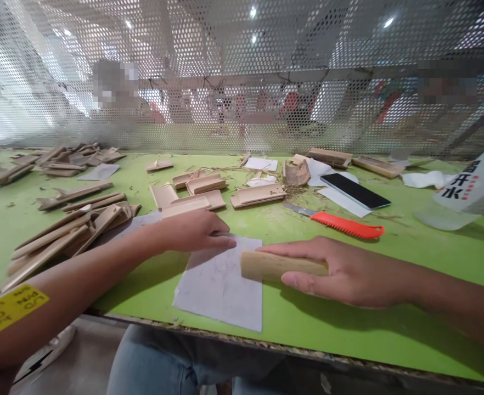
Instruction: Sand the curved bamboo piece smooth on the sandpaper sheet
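Note:
A pale sheet of paper lies near the front edge of the green table. My left hand rests at its upper left, fingers curled, with the thumb on the paper; what its fingers hold, if anything, is hidden. My right hand grips a smooth tan bamboo piece between thumb and fingers. The piece's left end overlaps the paper's right edge. Beyond my right hand lies a knife with an orange handle, its blade pointing left.
Bamboo pieces are piled at the left, with more at the centre. A black phone and a clear bottle stand or lie at the right. A perforated screen spans the back; people are behind it.

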{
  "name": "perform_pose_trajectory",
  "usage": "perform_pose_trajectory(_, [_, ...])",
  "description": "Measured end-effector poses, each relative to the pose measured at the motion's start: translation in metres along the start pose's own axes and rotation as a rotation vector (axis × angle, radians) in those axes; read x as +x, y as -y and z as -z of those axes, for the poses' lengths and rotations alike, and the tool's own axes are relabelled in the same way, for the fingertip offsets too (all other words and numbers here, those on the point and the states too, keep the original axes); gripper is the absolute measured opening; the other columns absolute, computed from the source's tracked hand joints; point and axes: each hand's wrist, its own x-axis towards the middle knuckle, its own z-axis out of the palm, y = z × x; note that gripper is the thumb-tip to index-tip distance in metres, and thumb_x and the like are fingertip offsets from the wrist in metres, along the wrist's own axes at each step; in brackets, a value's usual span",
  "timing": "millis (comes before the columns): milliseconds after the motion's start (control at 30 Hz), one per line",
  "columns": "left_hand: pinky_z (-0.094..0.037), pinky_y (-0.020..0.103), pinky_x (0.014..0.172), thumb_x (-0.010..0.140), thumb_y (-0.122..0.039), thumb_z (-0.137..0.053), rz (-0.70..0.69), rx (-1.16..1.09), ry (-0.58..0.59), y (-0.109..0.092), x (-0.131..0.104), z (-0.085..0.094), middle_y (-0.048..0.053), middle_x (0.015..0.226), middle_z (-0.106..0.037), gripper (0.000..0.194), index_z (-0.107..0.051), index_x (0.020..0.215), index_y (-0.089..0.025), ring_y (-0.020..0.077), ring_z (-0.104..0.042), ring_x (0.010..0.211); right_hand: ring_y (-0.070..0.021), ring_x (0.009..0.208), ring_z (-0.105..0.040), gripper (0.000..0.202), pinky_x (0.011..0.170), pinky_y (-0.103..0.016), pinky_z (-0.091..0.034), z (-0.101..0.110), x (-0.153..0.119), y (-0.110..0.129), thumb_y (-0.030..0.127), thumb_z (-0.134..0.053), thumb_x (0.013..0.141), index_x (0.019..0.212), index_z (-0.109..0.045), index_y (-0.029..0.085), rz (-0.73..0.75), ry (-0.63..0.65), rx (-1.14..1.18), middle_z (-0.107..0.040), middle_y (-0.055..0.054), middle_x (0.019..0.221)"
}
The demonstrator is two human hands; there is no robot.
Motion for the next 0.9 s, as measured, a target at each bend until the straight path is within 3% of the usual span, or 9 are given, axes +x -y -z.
perform_pose_trajectory(133, [-0.022,0.030,0.052,0.099,-0.057,-0.046,0.002,-0.002,-0.003,-0.0010,-0.0003,0.0006,-0.003,0.057,-0.044,0.051,-0.046,0.064,-0.020,0.0105,-0.037,0.052,-0.0374,0.133,-0.060,0.061,0.111,-0.052,-0.049,0.0019,0.0012,-0.0001,0.051,-0.061,0.096,0.152,-0.056,0.027,-0.011,-0.085,-0.066,-0.061,-0.009,0.150])
perform_pose_trajectory(267, [-0.023,0.030,0.053,0.099,-0.057,-0.046,0.006,0.005,0.016,-0.0030,-0.0004,0.0016,-0.003,0.060,-0.049,0.050,-0.052,0.067,-0.019,0.0107,-0.038,0.053,-0.0358,0.127,-0.065,0.057,0.100,-0.045,-0.056,-0.0005,-0.0012,0.0022,0.053,-0.058,0.097,0.149,-0.060,0.030,0.010,-0.034,-0.011,-0.065,-0.007,0.146])
perform_pose_trajectory(433, [-0.022,0.030,0.053,0.100,-0.057,-0.045,0.013,0.014,0.003,-0.0023,0.0010,0.0002,-0.003,0.058,-0.046,0.051,-0.049,0.066,-0.019,0.0105,-0.038,0.053,-0.0347,0.121,-0.067,0.057,0.103,-0.048,-0.053,0.0044,0.0019,-0.0008,0.047,-0.060,0.097,0.150,-0.059,0.027,0.019,-0.046,-0.042,-0.068,-0.009,0.142])
perform_pose_trajectory(633, [-0.022,0.030,0.052,0.099,-0.057,-0.047,0.005,0.009,0.014,-0.0004,0.0012,-0.0003,-0.002,0.060,-0.050,0.049,-0.053,0.068,-0.019,0.0109,-0.039,0.054,-0.0345,0.117,-0.068,0.058,0.088,-0.040,-0.059,0.0031,0.0008,-0.0017,0.050,-0.060,0.096,0.150,-0.059,0.029,-0.009,0.012,-0.018,-0.069,-0.008,0.140])
perform_pose_trajectory(833, [-0.021,0.030,0.053,0.099,-0.057,-0.047,-0.007,0.001,-0.014,-0.0004,0.0002,-0.0005,-0.004,0.057,-0.045,0.051,-0.049,0.065,-0.019,0.0105,-0.036,0.052,-0.0289,0.099,-0.072,0.054,0.080,-0.036,-0.057,-0.0007,0.0018,0.0007,0.048,-0.057,0.097,0.145,-0.063,0.025,-0.031,-0.078,0.007,-0.077,-0.008,0.121])
perform_pose_trajectory(900, [-0.021,0.030,0.053,0.098,-0.057,-0.048,-0.009,-0.010,-0.011,-0.0001,0.0001,-0.0005,-0.003,0.057,-0.046,0.051,-0.050,0.065,-0.019,0.0106,-0.037,0.052,-0.0287,0.099,-0.072,0.054,0.077,-0.034,-0.057,-0.0030,0.0006,0.0012,0.048,-0.057,0.096,0.144,-0.064,0.025,0.001,-0.051,0.004,-0.077,-0.008,0.118])
